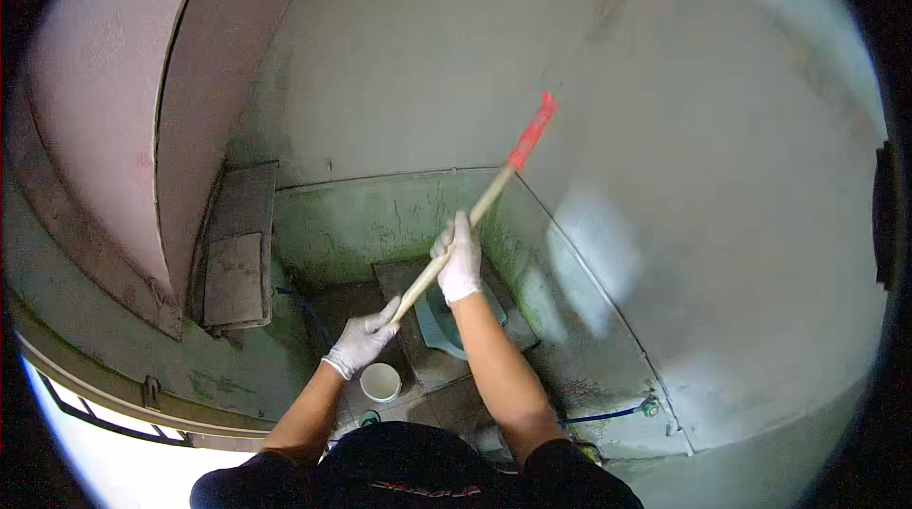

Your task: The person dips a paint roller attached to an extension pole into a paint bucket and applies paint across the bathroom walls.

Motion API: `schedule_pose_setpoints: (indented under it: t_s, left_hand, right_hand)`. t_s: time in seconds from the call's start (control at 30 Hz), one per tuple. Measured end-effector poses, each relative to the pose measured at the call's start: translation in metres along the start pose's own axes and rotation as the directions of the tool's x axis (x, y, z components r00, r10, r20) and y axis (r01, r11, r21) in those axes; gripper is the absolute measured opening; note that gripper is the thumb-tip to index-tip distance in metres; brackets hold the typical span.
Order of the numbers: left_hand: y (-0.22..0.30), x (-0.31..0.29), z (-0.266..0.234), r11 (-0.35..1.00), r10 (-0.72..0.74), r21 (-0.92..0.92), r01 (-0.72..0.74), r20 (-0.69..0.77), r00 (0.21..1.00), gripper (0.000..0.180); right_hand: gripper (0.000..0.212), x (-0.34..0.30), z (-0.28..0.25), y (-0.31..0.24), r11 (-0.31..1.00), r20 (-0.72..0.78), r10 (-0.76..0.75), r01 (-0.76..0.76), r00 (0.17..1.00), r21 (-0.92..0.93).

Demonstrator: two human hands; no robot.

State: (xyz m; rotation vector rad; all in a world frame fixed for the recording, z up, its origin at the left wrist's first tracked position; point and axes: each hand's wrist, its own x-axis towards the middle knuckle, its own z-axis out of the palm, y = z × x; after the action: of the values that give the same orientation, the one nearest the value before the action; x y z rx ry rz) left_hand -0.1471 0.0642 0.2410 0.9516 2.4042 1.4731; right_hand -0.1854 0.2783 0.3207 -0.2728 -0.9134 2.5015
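Observation:
Both my hands wear whitish gloves and grip a long pale wooden handle [491, 197]. At its far end is a narrow red part [531, 135], raised in front of the grey wall [427, 72]; its exact kind I cannot make out. My left hand [361, 343] is closed round the lower end of the handle. Farther up, my right hand [461, 259] wraps round its middle. The tool slants up to the right. I cannot tell whether the red end touches the wall.
Below my hands lies a light blue squat toilet pan [439, 336], partly hidden by my right arm. A white bucket [380, 383] stands on the tiled floor. A pipe [608, 295] runs along the right wall to a tap [650, 406] with a blue hose. Pinkish slanting structure [114, 81] at left.

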Motion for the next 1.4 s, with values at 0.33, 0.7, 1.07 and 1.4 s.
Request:
schedule_pose_setpoints:
  t_s: [0.33,0.7,1.07,1.4]
  left_hand:
    - [0.028,0.031,-0.004,0.998,-0.024,0.063,0.020,0.077,0.997,0.049]
    - [0.002,0.028,-0.006,0.993,0.018,0.117,-0.012,-0.047,0.999,0.049]
    - [-0.046,-0.007,0.016,0.985,0.060,0.158,-0.068,0.055,0.997,0.046]
    - [0.046,0.044,-0.027,0.990,0.040,0.140,-0.030,-0.068,0.997,0.045]
  right_hand:
    - [0.038,0.027,0.013,-0.014,1.000,-0.115,-0.026,0.024,0.993,-0.019]
    - [0.037,0.037,0.013,-0.005,0.999,-0.066,0.044,-0.043,0.997,0.014]
    - [0.041,0.004,-0.023,0.027,0.987,-0.132,0.154,-0.147,0.979,0.065]
    - [0.030,0.053,0.035,-0.040,0.996,0.113,-0.014,0.005,0.994,0.084]
